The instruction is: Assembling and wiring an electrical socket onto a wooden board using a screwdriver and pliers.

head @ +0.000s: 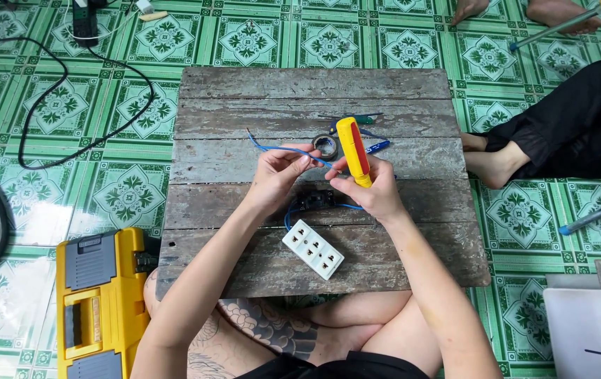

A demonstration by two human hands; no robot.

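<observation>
- Stripping or trimming the blue wire [279, 148], by the look of it: left hand [277, 177] closed, pinching the wire near the middle of the wooden board [244, 98].
- Right hand [374, 189] wrapped around a yellow-and-red tool [354, 151], tip at the wire.
- Next move likely calls for a steady pull along the wire.
- White socket strip [313, 249] near the board's front edge; tape roll [325, 146] just behind the hands.
- Yellow toolbox [97, 302] on the floor beside the front left corner; nothing blocking.
</observation>
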